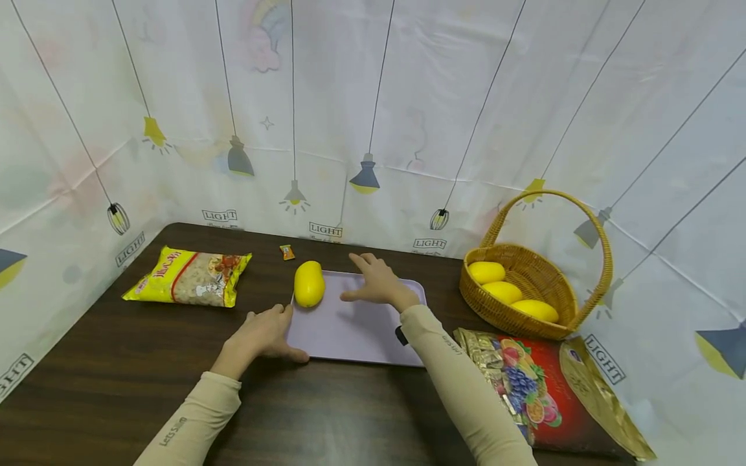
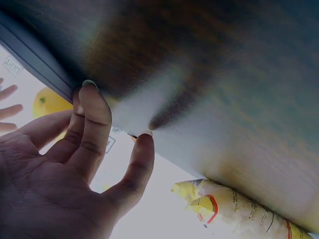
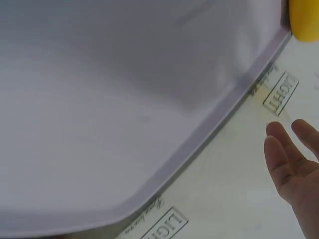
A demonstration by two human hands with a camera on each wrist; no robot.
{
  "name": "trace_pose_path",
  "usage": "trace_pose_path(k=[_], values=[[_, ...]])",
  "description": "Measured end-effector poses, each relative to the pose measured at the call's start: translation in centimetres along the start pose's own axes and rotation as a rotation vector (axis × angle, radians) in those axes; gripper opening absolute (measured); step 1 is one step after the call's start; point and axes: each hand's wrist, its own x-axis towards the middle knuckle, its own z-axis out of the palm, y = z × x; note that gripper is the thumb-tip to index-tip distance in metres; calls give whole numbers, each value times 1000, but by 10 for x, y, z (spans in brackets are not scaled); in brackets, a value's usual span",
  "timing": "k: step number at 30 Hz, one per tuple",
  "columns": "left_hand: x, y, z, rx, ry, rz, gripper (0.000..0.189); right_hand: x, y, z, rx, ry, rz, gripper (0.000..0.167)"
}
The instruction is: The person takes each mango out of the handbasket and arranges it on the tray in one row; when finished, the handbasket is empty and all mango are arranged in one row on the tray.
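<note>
A lilac rectangular tray [image 1: 350, 333] lies on the dark wooden table. One yellow mango-like fruit [image 1: 309, 285] sits at the tray's back left corner. My left hand [image 1: 262, 333] rests against the tray's left side, thumb along the front left corner and fingers toward the back. In the left wrist view its fingers [image 2: 92, 114] are loosely bent beside the tray's rim [image 2: 37, 62]. Over the back right part of the tray hovers my right hand [image 1: 377, 281], fingers spread, holding nothing. The right wrist view shows these fingers [image 3: 281, 154] beyond the tray's rim [image 3: 199, 139].
To the right stands a wicker basket [image 1: 559, 281] with a tall handle and several yellow fruits [image 1: 504, 291]. A red and gold package [image 1: 559, 388] lies in front of it. On the left is a yellow snack bag [image 1: 192, 278]; a small orange packet [image 1: 287, 252] lies behind the tray.
</note>
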Motion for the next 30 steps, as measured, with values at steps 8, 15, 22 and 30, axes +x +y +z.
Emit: trace_pose_path(k=[8,15,22,30], values=[[0,-1,-1,-3,2,2,118,-12,42,-33,-20,38,57,97],[-1,-2,0,-2,-8,-4,118,-32,84,-61,-77,83,102,94],[0,-3,0,-2,-4,5,118,-57,123,-76,-54,92,176,92],[-1,-2,0,-8,-10,12,118,-85,155,-90,-80,108,229,89]])
